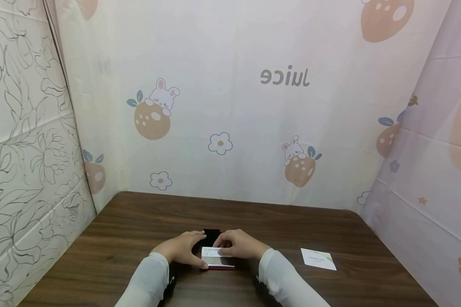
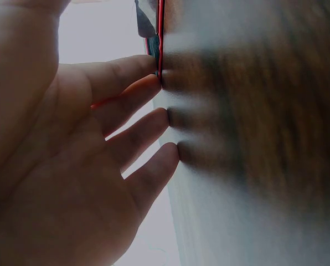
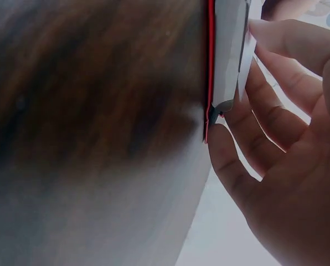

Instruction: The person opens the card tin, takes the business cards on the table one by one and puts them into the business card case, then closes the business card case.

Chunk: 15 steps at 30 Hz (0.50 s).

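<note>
Between both hands a flat business card case [image 1: 211, 235] lies opened on the table, its lid black with red edging and its near part silvery. A white printed card [image 1: 210, 251] lies over that silvery part. My right hand [image 1: 243, 244] pinches this card [image 3: 245, 72] between thumb and fingers, its lower fingertips close to the case's red edge. At the case's left side, my left hand [image 1: 181, 248] spreads its thumb toward the near corner and its fairly straight fingers toward the lid. In the left wrist view, fingertips [image 2: 168, 152] rest on the tabletop beside the red edge.
Another white printed card [image 1: 318, 259] lies flat on the dark wooden table [image 1: 111, 256], to the right of my right hand. Patterned curtains [image 1: 230, 111] hang behind the table and along both sides.
</note>
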Each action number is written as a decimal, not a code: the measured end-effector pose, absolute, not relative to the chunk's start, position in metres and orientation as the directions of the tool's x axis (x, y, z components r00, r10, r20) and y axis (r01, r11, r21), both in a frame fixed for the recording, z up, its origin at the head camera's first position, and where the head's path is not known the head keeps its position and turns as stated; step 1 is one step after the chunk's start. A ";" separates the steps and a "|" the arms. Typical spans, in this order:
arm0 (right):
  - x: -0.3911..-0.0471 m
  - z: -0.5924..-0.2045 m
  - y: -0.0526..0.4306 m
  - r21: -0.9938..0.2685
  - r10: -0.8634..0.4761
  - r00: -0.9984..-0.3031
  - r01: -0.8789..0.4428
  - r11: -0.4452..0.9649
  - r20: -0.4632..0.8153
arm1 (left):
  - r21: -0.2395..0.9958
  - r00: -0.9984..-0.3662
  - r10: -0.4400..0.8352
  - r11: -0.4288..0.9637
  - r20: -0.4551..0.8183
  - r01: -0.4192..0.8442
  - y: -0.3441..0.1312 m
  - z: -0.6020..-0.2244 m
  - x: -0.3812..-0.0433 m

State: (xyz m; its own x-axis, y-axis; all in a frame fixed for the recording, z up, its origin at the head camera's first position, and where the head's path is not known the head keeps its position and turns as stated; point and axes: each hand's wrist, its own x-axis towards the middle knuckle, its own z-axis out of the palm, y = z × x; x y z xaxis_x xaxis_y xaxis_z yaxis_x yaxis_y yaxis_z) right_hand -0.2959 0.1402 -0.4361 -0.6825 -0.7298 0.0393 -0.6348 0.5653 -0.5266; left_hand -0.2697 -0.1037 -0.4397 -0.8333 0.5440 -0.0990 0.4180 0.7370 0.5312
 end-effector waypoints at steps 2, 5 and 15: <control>-0.295 -0.435 0.140 -0.520 -0.736 -0.676 -0.642 0.564 0.037 | 0.532 -0.832 0.547 0.734 -0.096 0.422 -0.103 -0.440 -0.270; -0.294 -0.434 0.141 -0.515 -0.741 -0.671 -0.647 0.563 0.033 | 0.529 -0.832 0.547 0.736 -0.098 0.422 -0.103 -0.440 -0.270; -0.292 -0.432 0.142 -0.513 -0.749 -0.662 -0.643 0.569 -0.001 | 0.522 -0.833 0.544 0.741 -0.097 0.423 -0.103 -0.440 -0.270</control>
